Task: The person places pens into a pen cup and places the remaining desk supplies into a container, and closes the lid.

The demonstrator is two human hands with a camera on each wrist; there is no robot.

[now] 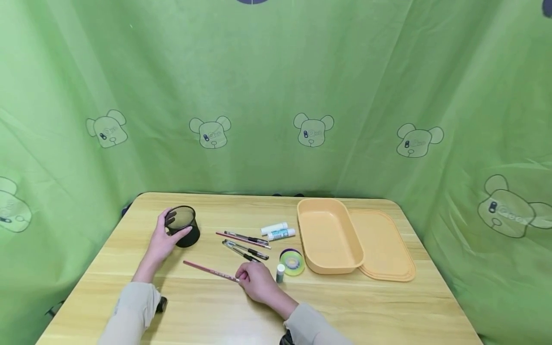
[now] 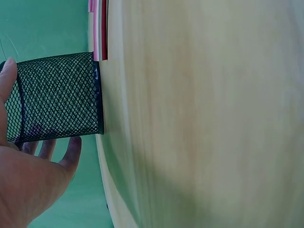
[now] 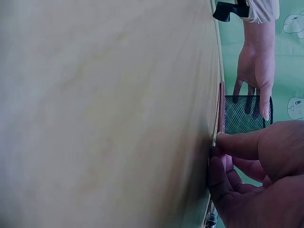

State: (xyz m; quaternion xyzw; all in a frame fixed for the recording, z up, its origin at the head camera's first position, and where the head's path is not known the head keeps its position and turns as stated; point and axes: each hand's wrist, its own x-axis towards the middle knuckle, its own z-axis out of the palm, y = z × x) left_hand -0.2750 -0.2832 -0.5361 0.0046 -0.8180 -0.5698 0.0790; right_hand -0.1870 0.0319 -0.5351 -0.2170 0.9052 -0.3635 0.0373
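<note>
At the left of the table, my left hand [image 1: 163, 239] grips a black mesh pen holder [image 1: 189, 235]. In the left wrist view the thumb and fingers wrap round the rim end of the mesh pen holder [image 2: 59, 97], which stands upright on the table. Near the table's middle, my right hand [image 1: 259, 282] pinches one end of a red pencil [image 1: 209, 270] lying along the tabletop. The right wrist view has the thumb and fingertips of my right hand [image 3: 256, 166] low against the surface, hiding that pencil end.
Several pens [image 1: 247, 249] and another red pencil [image 1: 241, 239] lie beyond my right hand. Two glue sticks [image 1: 281, 234] lie behind them; another glue stick [image 1: 280, 274] stands beside a green tape roll [image 1: 293, 263]. To the right are an orange box [image 1: 329, 235] and its lid [image 1: 388, 247].
</note>
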